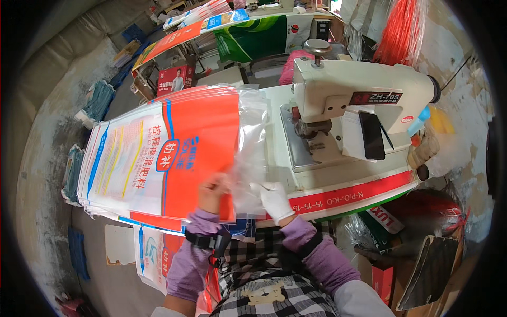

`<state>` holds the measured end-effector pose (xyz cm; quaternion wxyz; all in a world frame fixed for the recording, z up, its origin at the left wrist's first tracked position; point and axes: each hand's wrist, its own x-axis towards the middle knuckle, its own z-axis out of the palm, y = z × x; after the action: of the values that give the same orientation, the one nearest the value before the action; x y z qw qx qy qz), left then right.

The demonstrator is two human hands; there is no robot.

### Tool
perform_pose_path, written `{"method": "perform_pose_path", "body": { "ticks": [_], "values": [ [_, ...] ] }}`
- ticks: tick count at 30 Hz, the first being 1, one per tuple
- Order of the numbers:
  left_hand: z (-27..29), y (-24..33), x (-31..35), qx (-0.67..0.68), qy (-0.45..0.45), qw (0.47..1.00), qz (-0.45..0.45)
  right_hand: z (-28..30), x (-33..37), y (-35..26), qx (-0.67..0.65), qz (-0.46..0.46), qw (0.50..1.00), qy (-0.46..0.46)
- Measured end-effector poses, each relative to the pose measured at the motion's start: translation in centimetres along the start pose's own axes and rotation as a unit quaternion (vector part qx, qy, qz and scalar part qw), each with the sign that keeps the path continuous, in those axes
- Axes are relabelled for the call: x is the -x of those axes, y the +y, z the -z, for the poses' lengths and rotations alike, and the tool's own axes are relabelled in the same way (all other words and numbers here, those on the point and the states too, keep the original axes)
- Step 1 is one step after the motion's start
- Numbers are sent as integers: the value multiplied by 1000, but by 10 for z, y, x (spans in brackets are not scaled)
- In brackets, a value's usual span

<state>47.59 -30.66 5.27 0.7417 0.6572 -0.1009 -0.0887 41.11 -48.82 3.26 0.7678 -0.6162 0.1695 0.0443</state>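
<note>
Head view: nearest, a checked apron with a bear patch is being worn, and purple sleeves are being worn on both forearms, each crossed by a black strap. Just beyond, the left hand is being held with bent fingers over the red part of the top sack, near its lower right corner; it is being blurred, so whether the sack is being gripped cannot be told. To its right, the right hand is being covered by a white glove, its fingertips being set at the clear plastic liner; whether the film is being pinched cannot be told. A stack of red-and-white printed sacks is being supported left of the sewing machine, the liner being exposed along its right edge. By the machine's arm, a black smartphone is being carried by the white desk. Farther off, a red carton is being seen beyond the stack, bundled red twine is being hung at upper right, and a green-printed sheet is being draped across the background.
</note>
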Motion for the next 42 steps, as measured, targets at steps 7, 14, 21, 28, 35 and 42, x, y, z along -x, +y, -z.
{"method": "perform_pose_path", "body": {
  "ticks": [7,14,21,28,35,42],
  "values": [
    [5,40,24,-63,-39,996,-56,-3,18,-65,232,500,823,137],
    [1,-28,25,-353,70,912,-197,-46,35,-37,108,230,965,-69],
    [20,34,32,-491,-75,863,90,-43,25,-3,93,293,941,-144],
    [36,32,33,-125,-85,982,113,-42,28,-17,277,399,864,-133],
    [43,63,49,-281,-97,954,45,-54,23,-18,235,360,880,-202],
    [34,119,156,-603,36,792,-86,-64,-14,-14,159,356,883,-263]
  ]
}}
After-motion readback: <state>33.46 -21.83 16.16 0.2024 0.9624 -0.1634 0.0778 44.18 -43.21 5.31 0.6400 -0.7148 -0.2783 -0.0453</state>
